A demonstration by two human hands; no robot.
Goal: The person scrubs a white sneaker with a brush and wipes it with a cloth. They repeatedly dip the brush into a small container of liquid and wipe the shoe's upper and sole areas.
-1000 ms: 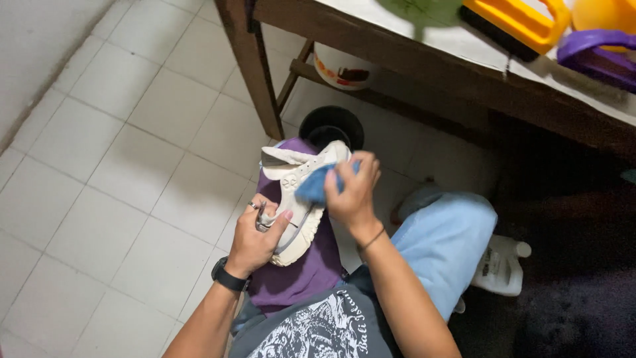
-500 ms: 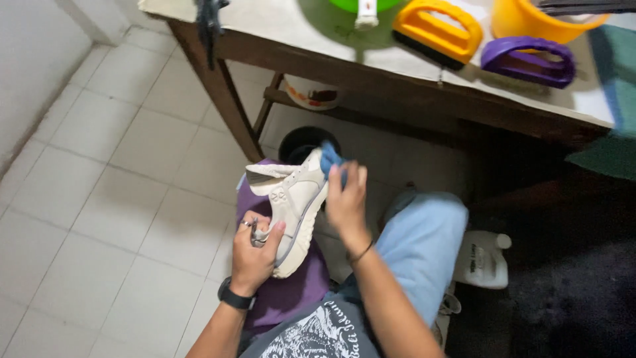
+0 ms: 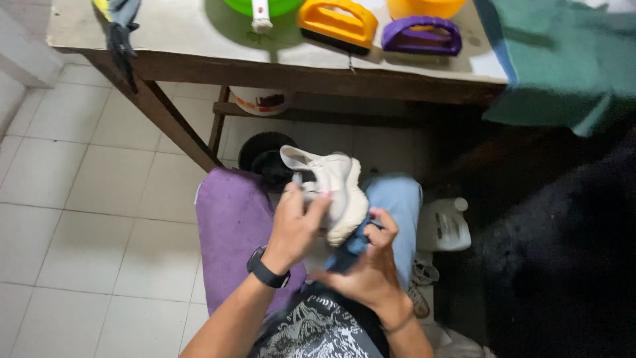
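My left hand (image 3: 296, 225) grips a cream-white sneaker (image 3: 334, 189) by its side, holding it above my lap with the toe pointing toward me. A black watch sits on that wrist. My right hand (image 3: 371, 265) is closed on a blue cloth (image 3: 352, 244), pressed against the toe end of the sneaker's sole. A purple towel (image 3: 228, 229) lies over my left knee. My right leg in light blue jeans (image 3: 401, 205) is beside the shoe.
A wooden table (image 3: 265, 63) stands ahead with a yellow brush (image 3: 336, 26), a purple brush (image 3: 421, 36), a green basin and a green cloth (image 3: 563, 59). Under it are a black round container (image 3: 262, 156), a white tub and a white plastic jug (image 3: 445, 225). White floor tiles lie to the left.
The sneaker has turned so its toe points toward me. My right hand with the blue cloth moved from the shoe's far end down to the toe. The view shifted up toward the table.
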